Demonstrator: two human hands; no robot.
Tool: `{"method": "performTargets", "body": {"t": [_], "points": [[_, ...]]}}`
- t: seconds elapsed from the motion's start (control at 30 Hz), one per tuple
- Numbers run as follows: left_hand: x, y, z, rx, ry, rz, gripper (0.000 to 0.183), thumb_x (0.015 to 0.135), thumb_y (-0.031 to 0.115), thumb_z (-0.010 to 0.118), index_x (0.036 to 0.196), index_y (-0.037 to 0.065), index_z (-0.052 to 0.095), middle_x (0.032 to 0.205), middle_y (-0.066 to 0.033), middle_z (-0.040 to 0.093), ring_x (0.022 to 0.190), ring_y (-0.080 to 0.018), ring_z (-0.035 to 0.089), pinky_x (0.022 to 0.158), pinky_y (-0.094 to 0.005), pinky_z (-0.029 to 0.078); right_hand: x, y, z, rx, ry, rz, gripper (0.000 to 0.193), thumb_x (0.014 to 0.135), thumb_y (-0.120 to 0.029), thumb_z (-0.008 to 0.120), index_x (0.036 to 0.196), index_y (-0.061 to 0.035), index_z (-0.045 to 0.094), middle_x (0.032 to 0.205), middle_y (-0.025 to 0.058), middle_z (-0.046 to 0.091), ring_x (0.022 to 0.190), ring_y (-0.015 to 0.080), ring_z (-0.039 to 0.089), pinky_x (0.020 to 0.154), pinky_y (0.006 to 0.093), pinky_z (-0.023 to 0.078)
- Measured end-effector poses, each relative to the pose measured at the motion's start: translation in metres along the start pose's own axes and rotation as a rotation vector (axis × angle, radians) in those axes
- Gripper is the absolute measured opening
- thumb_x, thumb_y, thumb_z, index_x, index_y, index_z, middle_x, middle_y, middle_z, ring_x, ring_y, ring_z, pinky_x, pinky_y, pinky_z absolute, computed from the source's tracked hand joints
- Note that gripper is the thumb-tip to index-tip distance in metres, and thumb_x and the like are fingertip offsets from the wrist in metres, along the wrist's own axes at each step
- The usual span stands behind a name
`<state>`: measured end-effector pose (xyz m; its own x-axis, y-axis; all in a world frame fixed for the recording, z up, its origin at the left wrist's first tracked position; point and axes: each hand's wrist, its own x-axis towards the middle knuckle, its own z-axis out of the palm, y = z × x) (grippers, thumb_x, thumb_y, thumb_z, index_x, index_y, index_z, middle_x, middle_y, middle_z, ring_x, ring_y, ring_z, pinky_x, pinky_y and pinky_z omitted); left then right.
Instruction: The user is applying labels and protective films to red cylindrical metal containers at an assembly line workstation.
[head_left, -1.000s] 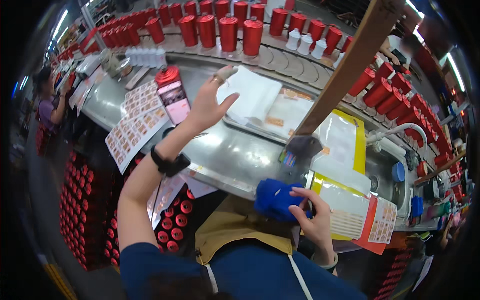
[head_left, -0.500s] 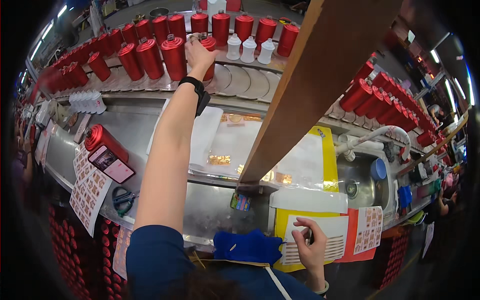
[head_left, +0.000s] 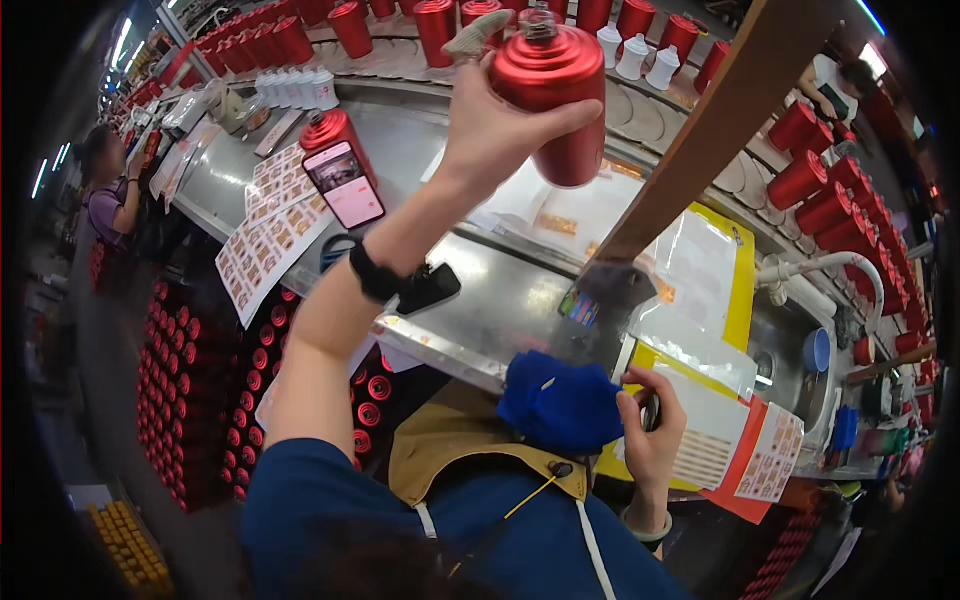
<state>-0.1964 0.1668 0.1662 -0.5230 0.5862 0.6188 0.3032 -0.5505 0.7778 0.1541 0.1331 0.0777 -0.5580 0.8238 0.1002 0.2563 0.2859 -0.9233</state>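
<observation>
My left hand [head_left: 492, 128] is wrapped round a red metallic bottle [head_left: 560, 135] with a stepped shoulder and a clear threaded neck. The bottle is upright, lifted above the bench. A pale grey-green cover [head_left: 478, 36] shows at one fingertip. Low on the right, my right hand [head_left: 655, 440] is curled, with thumb and fingers close together round something small and dark that I cannot make out. Beside it lie a bunched blue cloth [head_left: 560, 400] and a white sheet with pale strips [head_left: 703, 455].
A conveyor [head_left: 640, 115] with red bottles and small white bottles curves along the back. A brown post [head_left: 715, 130] rises from the bench. A phone [head_left: 345, 185] leans on another red bottle [head_left: 335, 130], near sticker sheets [head_left: 268, 262]. The sink [head_left: 795, 330] is at right.
My left hand has taken the red bottle off the conveyor and brought it nearer, over the bench. My right hand stays low and curled. The whole view has turned and shifted.
</observation>
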Motion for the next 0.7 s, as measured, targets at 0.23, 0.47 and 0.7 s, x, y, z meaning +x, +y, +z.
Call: {"method": "performTargets", "body": {"t": [0.23, 0.47, 0.7], "points": [[-0.119, 0.06, 0.011, -0.599, 0.144, -0.538, 0.051, 0.1, 0.041, 0.067, 0.132, 0.003, 0.055, 0.112, -0.0098, 0.068, 0.096, -0.0153, 0.07, 0.083, -0.0323, 0.06, -0.007, -0.028, 0.016, -0.01, -0.033, -0.292, 0.06, 0.077, 0.001, 0.084, 0.133, -0.0006, 0.062, 0.112, 0.0101, 0.071, 0.071, 0.0134, 0.054, 0.07, 0.0266, 0.047], [-0.199, 0.06, 0.064, -0.455, -0.016, -0.866, 0.07, 0.101, 0.044, 0.065, 0.148, 0.0, 0.036, 0.134, -0.0139, 0.057, 0.118, -0.0181, 0.061, 0.097, -0.0329, 0.054, -0.035, -0.024, 0.019, 0.031, -0.093, -0.273, 0.108, 0.072, -0.012, 0.093, 0.158, 0.0064, 0.03, 0.137, 0.0238, 0.064, 0.115, 0.0295, 0.069, 0.095, 0.0367, 0.054], [-0.226, 0.05, 0.069, -0.32, -0.244, -0.936, 0.074, 0.106, 0.033, 0.062, 0.157, -0.001, 0.021, 0.148, -0.0149, 0.046, 0.134, -0.019, 0.049, 0.111, -0.0335, 0.044, -0.043, -0.019, 0.011, -0.034, -0.042, -0.134, 0.102, 0.072, -0.012, 0.093, 0.157, 0.0013, 0.038, 0.13, 0.0244, 0.067, 0.116, 0.0311, 0.069, 0.097, 0.0366, 0.054]]}}
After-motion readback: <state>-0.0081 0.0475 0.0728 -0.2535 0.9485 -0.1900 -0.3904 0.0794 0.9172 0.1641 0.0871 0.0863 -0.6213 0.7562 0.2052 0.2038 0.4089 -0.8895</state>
